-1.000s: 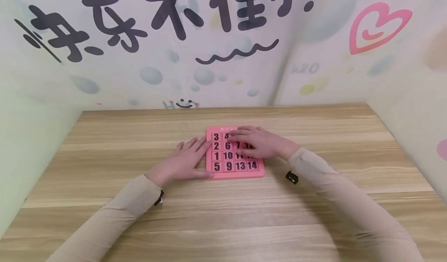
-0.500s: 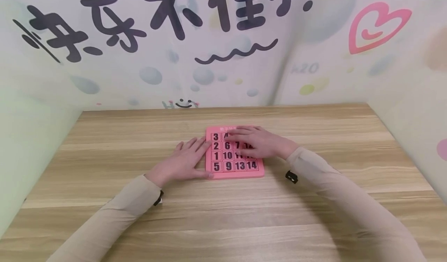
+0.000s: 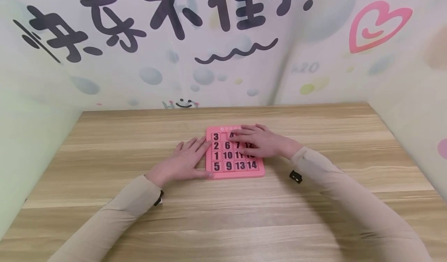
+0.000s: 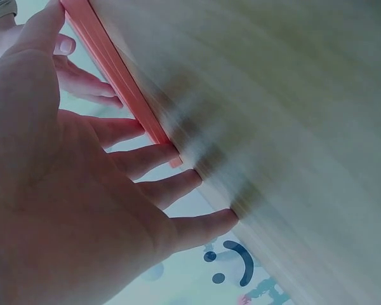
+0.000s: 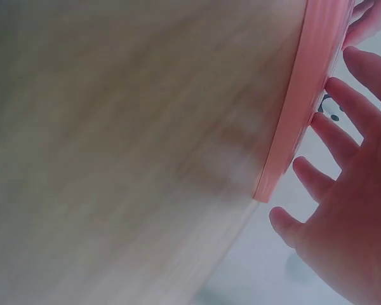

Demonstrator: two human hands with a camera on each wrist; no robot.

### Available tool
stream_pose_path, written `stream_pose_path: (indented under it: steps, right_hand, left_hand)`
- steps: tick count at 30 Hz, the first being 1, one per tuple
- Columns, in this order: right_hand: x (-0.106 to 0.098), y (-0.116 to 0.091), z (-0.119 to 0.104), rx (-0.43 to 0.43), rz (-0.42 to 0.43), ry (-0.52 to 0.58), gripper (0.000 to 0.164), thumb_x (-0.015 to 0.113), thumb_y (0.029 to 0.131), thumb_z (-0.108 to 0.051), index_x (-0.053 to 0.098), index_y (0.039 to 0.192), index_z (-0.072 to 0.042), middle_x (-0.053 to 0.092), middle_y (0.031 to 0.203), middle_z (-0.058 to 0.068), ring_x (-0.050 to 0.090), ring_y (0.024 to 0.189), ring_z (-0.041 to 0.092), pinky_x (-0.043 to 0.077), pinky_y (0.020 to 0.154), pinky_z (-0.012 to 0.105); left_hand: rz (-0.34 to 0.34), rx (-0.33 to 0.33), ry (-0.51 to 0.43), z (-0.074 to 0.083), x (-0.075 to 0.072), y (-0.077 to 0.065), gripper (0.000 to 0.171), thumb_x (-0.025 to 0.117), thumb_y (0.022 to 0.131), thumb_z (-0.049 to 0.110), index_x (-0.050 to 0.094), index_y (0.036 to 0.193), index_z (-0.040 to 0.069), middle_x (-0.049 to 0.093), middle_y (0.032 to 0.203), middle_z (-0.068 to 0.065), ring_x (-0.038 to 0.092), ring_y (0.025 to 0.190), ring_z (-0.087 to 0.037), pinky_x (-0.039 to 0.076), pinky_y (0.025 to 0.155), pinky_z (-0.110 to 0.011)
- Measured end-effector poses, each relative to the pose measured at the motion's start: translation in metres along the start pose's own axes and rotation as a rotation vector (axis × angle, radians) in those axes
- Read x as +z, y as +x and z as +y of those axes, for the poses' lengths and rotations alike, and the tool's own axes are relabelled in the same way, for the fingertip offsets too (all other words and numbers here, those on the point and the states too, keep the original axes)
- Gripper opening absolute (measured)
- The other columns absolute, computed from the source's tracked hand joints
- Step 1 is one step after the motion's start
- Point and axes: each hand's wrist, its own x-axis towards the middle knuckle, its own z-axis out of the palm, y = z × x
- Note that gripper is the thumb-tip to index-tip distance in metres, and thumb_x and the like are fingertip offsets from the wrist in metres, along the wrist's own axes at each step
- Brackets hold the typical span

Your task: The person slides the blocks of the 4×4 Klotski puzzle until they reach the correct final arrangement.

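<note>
A pink number slide puzzle (image 3: 237, 174) lies flat on the wooden table, its numbered square tiles set in a raised frame. My left hand (image 3: 183, 162) is spread at its left side, thumb at the near left corner and fingertips along the edge; the left wrist view shows the same pink side (image 4: 117, 73) beside the fingers. Over the upper right tiles is my right hand (image 3: 263, 141), its fingers extended and a fingertip on the 4 tile (image 3: 231, 135). Between the 3 tile (image 3: 215, 136) and the 4 shows a gap. Some right-hand tiles are hidden under the fingers.
The wooden table (image 3: 223, 223) reaches back to a white printed wall (image 3: 157, 91) with dark lettering, with more walls at both sides. Black wrist-camera mounts are visible below the right sleeve (image 3: 295, 176) and the left sleeve (image 3: 158, 198).
The 4 tile has slid right, leaving a gap beside the 3. My right hand has shifted slightly right with it, while the left hand stays in place.
</note>
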Motion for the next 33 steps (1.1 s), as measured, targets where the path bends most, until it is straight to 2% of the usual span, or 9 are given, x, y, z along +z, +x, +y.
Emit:
stream_pose_path:
  steps: [10,22,27,33]
  right_hand:
    - [0.0,-0.007,0.003,0.008,0.019,0.007,0.051,0.051,0.099,-0.04,0.046,0.146,-0.022,0.034,0.154,0.006,0.02,0.143,0.035,0.01,0.111,0.064]
    - [0.0,-0.013,0.005,0.053,-0.001,0.043,0.051,0.05,0.099,-0.041,0.045,0.147,-0.023,0.031,0.155,0.003,0.016,0.144,0.034,0.011,0.112,0.061]
    - [0.0,-0.013,0.004,0.043,0.002,0.04,0.052,0.05,0.099,-0.04,0.044,0.147,-0.021,0.031,0.155,0.003,0.017,0.144,0.034,0.011,0.112,0.061]
    - [-0.005,-0.01,-0.002,-0.01,0.039,0.021,0.05,0.052,0.099,-0.038,0.047,0.145,-0.019,0.036,0.152,0.008,0.019,0.142,0.039,0.013,0.111,0.062]
  left_hand:
    - [-0.011,-0.008,-0.01,0.0,0.0,0.001,0.104,0.057,0.083,0.069,0.015,0.155,0.008,0.009,0.16,-0.015,0.008,0.144,-0.04,0.007,0.111,-0.064]
    - [-0.006,-0.009,-0.009,0.0,0.0,0.0,0.103,0.057,0.083,0.069,0.015,0.155,0.008,0.009,0.16,-0.016,0.008,0.144,-0.04,0.007,0.111,-0.064]
    - [0.001,-0.002,-0.011,0.0,0.0,0.0,0.104,0.057,0.083,0.069,0.016,0.155,0.006,0.01,0.159,-0.017,0.009,0.143,-0.041,0.007,0.11,-0.065]
    - [-0.002,-0.004,-0.005,-0.001,0.0,0.0,0.102,0.056,0.084,0.069,0.015,0.155,0.007,0.009,0.16,-0.015,0.008,0.144,-0.04,0.007,0.11,-0.064]
